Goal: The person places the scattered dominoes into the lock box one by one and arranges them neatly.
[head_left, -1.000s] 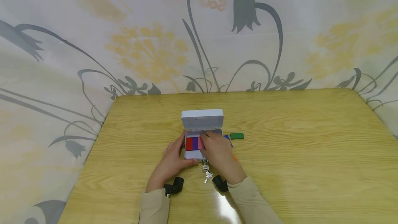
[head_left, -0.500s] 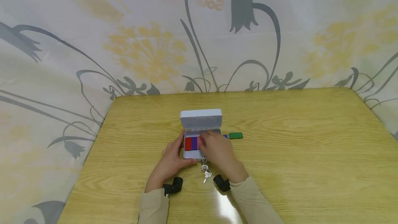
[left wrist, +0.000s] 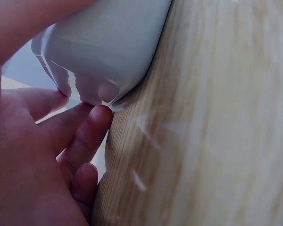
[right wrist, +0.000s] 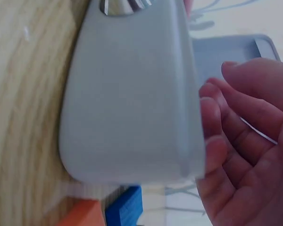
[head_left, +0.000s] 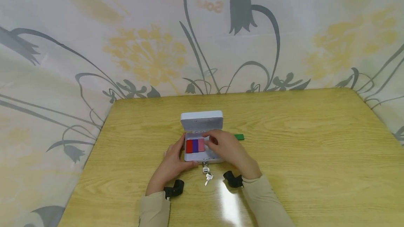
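Note:
A small white metal lockbox [head_left: 197, 156] stands on the table with its hinged lid [head_left: 202, 115] raised. Inside, red [head_left: 189, 146], purple [head_left: 195, 145] and pink [head_left: 201, 145] blocks stand side by side. My left hand [head_left: 173, 160] grips the box's left front corner, thumb along the front, fingers against the left side. Over the box's right half is my right hand [head_left: 228, 148], its fingers loosely curled and holding nothing, just right of the pink block. From the lock at the front hang keys [head_left: 209, 177]. The right hand hides part of the interior.
A green block [head_left: 239, 137] lies on the wooden table [head_left: 300, 157] to the right of the box. The right wrist view shows an orange block [right wrist: 82, 214] and a blue block [right wrist: 126, 207] beside the box. A patterned curtain [head_left: 142, 27] hangs behind the table.
My right hand has let go of the pink block and drawn back to the right, leaving that block in view. The left hand has kept its hold on the box.

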`<state>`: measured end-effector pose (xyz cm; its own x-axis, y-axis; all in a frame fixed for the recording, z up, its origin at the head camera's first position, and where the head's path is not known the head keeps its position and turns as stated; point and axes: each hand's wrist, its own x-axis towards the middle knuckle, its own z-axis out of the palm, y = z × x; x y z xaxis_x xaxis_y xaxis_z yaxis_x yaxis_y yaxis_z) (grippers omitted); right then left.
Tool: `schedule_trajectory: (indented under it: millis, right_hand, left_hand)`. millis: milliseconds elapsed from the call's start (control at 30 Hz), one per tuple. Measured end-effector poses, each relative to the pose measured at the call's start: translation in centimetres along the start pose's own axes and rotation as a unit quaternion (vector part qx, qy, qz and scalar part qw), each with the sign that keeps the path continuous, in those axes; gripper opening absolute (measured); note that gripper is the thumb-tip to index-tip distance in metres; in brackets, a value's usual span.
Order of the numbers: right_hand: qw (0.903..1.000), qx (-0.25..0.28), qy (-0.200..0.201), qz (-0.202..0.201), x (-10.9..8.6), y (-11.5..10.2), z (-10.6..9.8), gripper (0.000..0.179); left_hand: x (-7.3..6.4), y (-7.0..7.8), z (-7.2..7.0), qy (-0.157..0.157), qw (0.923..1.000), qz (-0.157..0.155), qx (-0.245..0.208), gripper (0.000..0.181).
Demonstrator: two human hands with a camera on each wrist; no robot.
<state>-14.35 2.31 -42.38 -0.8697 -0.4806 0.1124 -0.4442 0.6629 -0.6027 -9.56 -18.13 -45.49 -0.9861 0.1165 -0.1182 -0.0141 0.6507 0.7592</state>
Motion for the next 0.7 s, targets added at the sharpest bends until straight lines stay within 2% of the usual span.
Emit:
schedule_trajectory:
  millis: [367,700]
  right_hand:
    - [0.9979,0.056,0.03,0.009,-1.0,1.1,-1.7,0.017]
    - [0.9975,0.049,0.045,0.025,-2.3,1.7,-2.6,0.021]
  left_hand:
    - [-0.1,-0.1,0.0,0.004,1.0,0.0,0.003,0.104]
    - [-0.2,0.1,-0.1,-0.001,0.9999,-0.016,-0.005,0.105]
